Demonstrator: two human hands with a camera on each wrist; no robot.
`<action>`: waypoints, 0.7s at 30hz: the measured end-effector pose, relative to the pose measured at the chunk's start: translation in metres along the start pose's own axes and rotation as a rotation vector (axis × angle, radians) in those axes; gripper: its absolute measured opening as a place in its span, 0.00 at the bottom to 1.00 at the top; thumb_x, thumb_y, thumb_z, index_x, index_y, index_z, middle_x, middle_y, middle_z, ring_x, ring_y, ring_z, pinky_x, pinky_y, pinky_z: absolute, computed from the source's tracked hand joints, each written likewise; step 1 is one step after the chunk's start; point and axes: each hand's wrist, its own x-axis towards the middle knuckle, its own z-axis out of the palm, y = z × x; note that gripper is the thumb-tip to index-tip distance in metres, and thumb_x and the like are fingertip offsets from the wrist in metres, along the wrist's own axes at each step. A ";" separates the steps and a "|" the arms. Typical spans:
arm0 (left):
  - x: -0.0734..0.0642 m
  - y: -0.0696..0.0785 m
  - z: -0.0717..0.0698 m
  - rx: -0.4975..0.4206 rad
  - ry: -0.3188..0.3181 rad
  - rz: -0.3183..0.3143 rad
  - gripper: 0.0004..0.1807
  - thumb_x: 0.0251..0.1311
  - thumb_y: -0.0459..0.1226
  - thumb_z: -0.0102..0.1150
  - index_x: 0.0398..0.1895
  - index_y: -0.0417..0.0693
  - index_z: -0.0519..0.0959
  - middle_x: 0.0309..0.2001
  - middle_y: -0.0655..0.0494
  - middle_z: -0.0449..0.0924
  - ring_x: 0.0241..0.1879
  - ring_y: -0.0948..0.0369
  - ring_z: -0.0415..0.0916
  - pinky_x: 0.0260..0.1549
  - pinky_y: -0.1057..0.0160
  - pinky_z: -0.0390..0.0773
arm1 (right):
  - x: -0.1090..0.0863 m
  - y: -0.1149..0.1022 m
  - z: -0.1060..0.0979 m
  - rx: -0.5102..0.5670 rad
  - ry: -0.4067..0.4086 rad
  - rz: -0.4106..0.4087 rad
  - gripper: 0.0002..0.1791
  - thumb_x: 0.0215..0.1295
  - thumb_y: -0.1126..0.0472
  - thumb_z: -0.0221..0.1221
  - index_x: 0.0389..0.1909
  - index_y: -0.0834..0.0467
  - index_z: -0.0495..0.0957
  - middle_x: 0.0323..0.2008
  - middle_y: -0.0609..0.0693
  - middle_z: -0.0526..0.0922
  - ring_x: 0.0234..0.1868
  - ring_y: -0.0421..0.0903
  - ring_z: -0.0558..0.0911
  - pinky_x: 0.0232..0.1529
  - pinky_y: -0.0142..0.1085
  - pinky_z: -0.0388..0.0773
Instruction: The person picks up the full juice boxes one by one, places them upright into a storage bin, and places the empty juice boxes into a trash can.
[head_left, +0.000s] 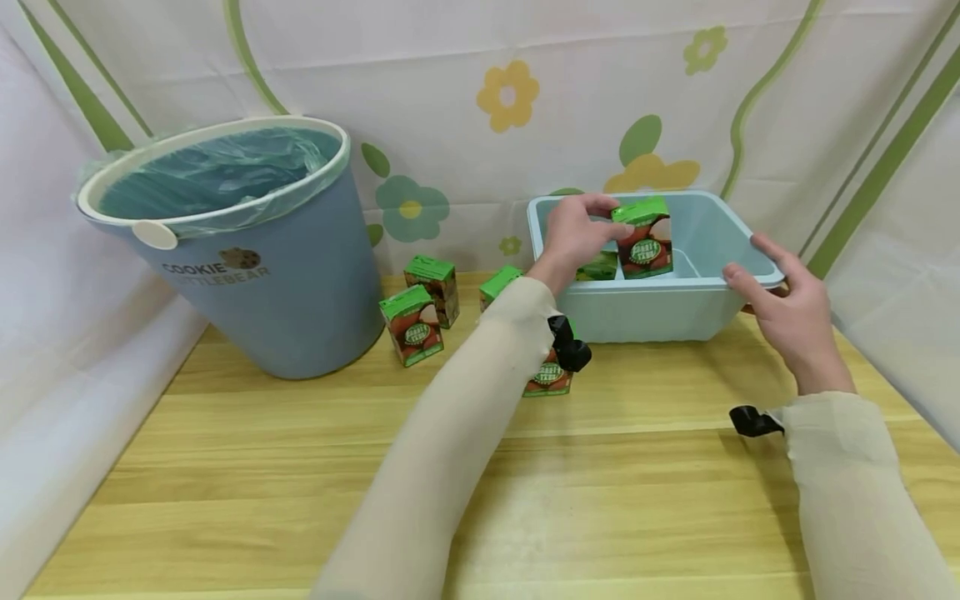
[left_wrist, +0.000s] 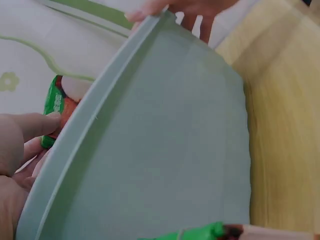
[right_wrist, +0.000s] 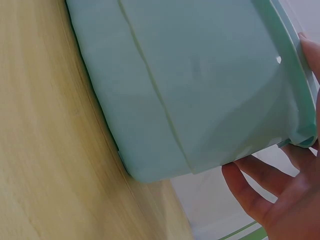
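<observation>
My left hand (head_left: 576, 237) pinches a small juice carton (head_left: 647, 246) with a green top and a red apple front. The carton stands tilted inside the pale blue plastic basin (head_left: 637, 312), close to its front wall. Left of it in the basin is another green-topped carton (head_left: 598, 267), partly hidden by my hand. At the basin's right front corner, my right hand (head_left: 797, 312) grips the rim, thumb on top. In the right wrist view, its fingers (right_wrist: 250, 187) lie under the rim against the end wall.
A blue bin (head_left: 292, 283) lined with a plastic bag stands at the left. Several more cartons are on the wooden table: one in front (head_left: 411, 333), one behind it (head_left: 441, 287), one partly behind my left sleeve (head_left: 497, 285), another by the basin (head_left: 549, 382). A flowered cloth (head_left: 450, 100) hangs behind.
</observation>
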 end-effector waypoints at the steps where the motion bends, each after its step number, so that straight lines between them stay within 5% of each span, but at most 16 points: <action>1: 0.001 0.000 0.000 0.028 -0.018 0.004 0.18 0.65 0.38 0.75 0.58 0.56 0.87 0.52 0.63 0.86 0.57 0.65 0.79 0.47 0.69 0.82 | 0.000 0.000 0.000 -0.001 0.001 -0.001 0.39 0.76 0.46 0.62 0.84 0.36 0.59 0.82 0.50 0.58 0.48 0.28 0.77 0.40 0.16 0.80; 8: 0.008 0.000 0.003 0.196 -0.099 0.027 0.19 0.65 0.36 0.74 0.59 0.53 0.87 0.52 0.61 0.86 0.55 0.64 0.81 0.49 0.69 0.83 | 0.001 -0.005 0.004 -0.003 -0.010 -0.005 0.39 0.77 0.46 0.61 0.84 0.37 0.58 0.83 0.51 0.58 0.49 0.28 0.76 0.40 0.16 0.80; 21: 0.007 -0.002 0.010 0.273 -0.157 -0.014 0.21 0.59 0.33 0.78 0.56 0.51 0.89 0.55 0.61 0.87 0.60 0.63 0.79 0.52 0.68 0.84 | -0.003 -0.006 -0.001 -0.004 -0.008 0.007 0.39 0.77 0.46 0.61 0.84 0.37 0.58 0.83 0.49 0.57 0.47 0.28 0.77 0.40 0.16 0.79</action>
